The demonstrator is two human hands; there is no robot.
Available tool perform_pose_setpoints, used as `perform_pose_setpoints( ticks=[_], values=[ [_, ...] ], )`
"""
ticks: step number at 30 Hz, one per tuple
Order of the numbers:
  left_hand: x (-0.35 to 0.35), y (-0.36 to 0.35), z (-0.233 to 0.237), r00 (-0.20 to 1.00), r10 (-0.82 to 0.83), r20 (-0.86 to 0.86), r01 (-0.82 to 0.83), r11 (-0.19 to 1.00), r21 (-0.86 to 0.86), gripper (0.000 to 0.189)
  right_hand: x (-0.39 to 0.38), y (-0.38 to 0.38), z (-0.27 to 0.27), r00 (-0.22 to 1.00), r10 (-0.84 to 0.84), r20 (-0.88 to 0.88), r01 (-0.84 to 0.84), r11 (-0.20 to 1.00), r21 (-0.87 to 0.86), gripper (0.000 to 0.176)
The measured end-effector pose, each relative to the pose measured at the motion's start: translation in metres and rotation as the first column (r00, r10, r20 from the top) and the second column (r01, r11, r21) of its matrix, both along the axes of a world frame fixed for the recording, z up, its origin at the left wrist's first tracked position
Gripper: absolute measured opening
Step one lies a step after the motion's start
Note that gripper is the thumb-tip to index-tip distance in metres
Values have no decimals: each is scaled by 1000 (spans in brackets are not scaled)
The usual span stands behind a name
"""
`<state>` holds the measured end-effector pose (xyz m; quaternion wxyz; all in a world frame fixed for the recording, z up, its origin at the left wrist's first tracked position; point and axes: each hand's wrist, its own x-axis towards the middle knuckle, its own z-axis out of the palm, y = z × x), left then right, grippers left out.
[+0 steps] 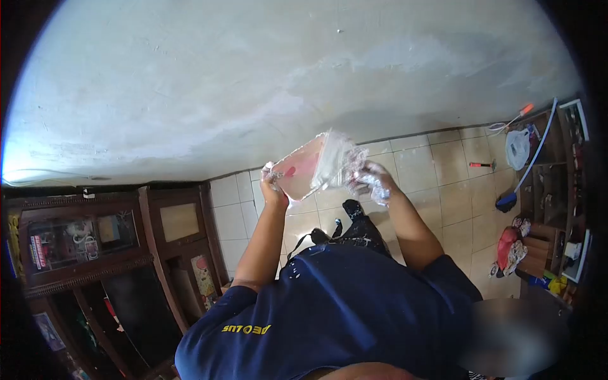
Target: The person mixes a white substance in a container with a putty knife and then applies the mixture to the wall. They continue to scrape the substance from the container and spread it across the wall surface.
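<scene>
In front of my body, my left hand (272, 183) is closed on the left edge of a flat pinkish board (296, 170), its fingers smeared white. White paste (339, 158) lies thick over the board's right part, and its edges are crusted with it. At that end my right hand (375, 180), coated in the same white stuff, has its fingers curled. What it grips, if anything, is hidden by the paste. The board is tilted and held up in the air close to the patchy, whitish wall (253, 82).
A dark wooden cabinet (145, 221) stands at the left. On the tiled floor (449, 196) lie a red-and-black tool (482, 164) and a blue broom (506, 201). Along the right are a plastic bag (518, 149), a red bundle (508, 247) and open shelves (546, 196).
</scene>
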<state>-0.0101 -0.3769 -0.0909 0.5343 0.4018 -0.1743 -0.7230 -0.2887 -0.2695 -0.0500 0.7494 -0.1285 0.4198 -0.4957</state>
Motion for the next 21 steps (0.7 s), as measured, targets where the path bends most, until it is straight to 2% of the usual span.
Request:
perform_pose_setpoints(
  ticks=[2, 3, 4, 6, 7, 9, 10, 11, 15, 21],
  values=[
    [-9, -2, 14, 996, 33, 85, -34, 999, 10, 26, -24, -6, -42, 955, -275, 108, 285, 954, -91, 32],
    [-13, -3, 15, 979, 38, 199, -44, 999, 28, 38, -42, -11, -48, 919, -377, 117, 391, 911, -135, 35],
    [-18, -4, 20, 978, 34, 206, -40, 999, 24, 38, -58, -21, -51, 870, -475, 130, 492, 853, -175, 37],
    [-22, -2, 30, 986, -8, 167, 2, 999, 36, 39, -87, -45, -57, 763, -645, 42, 639, 742, -204, 43],
    [-17, -2, 23, 985, -81, 155, 84, 996, -11, 41, -100, -57, -58, 758, -651, 51, 646, 736, -201, 43],
    [-10, -3, 9, 985, -86, 150, 88, 996, -11, 43, -123, -83, -61, 635, -754, 166, 758, 568, -320, 44],
    [-15, -3, 15, 987, -84, 136, 86, 996, -7, 46, -132, -95, -63, 626, -759, 178, 768, 560, -312, 44],
    [-19, 1, 22, 991, -46, 127, 40, 998, 48, 27, -139, -108, -65, 609, -774, 170, 783, 555, -281, 40],
    [-25, 7, 26, 978, -50, 201, 44, 998, 33, 31, -157, -143, -86, 569, -808, 152, 822, 551, -145, 28],
    [-30, 11, 36, 974, -68, 216, 63, 998, 32, 34, -162, -166, -105, 536, -832, 142, 842, 516, -155, 23]
  ],
)
